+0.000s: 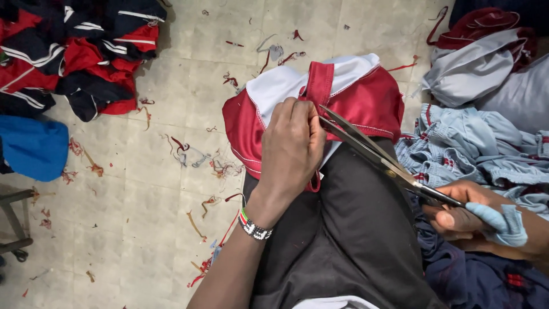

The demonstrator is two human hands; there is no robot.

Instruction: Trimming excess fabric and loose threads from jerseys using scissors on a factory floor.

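Garment: red and white sports garment (366, 97) lies over my knee, on my black trousers (349, 240), its red strap (318, 83) standing up from the white panel.
Left hand: my left hand (291, 149) is closed on the garment; fingertips pinch the cloth just at the foot of the strap and hold it taut.
Right hand: my right hand (463, 214) is wrapped round the handles of the scissors (377, 151), thumb and fingers through the loops, a pale blue cloth binding on the lower loop.
Blades: slightly parted, the tips touching the cloth right beside my left fingertips; I cannot tell if a thread sits between them.
Done so far: I judge the trimming is well underway, since red and grey thread ends and cloth snippets (194, 157) lie scattered on the tiled floor (143, 229).
Left to do: this garment's seam is at the blades now; how much of it remains untrimmed does not show.
Containers: none in view. Garments lie in loose heaps instead.
Heap at left: red, navy and white clothes (74, 51) on the floor, a blue piece (34, 146) near them.
Heap at right: pale blue and grey garments (480, 143) just beside my leg.
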